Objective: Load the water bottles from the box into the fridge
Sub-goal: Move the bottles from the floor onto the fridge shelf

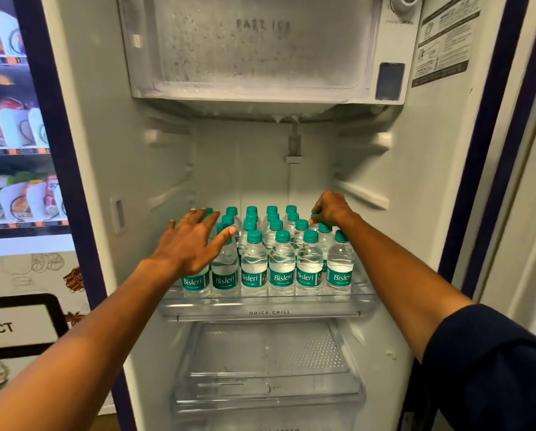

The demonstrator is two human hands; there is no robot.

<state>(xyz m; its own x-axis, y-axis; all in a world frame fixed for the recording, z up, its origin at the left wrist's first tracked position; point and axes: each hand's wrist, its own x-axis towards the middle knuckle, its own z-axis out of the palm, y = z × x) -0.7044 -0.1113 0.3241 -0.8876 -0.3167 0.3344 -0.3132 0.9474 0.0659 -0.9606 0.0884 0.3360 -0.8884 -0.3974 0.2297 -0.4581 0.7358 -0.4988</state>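
Head view: the water bottles (268, 259) stand in rows on the fridge (416, 188) shelf (268, 312) (marked QUICK CHILL). The left hand (192, 241), fingers spread and straight, hovers over the caps of the leftmost rows. The right hand (330, 209), fingers curled downward, grips a bottle cap (314, 216) beneath it, at the right rear.

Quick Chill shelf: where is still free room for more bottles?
The shelf is crowded with bottles from the left hand to the right hand. Free: a narrow strip beside the right wall, and the lower clear tray.
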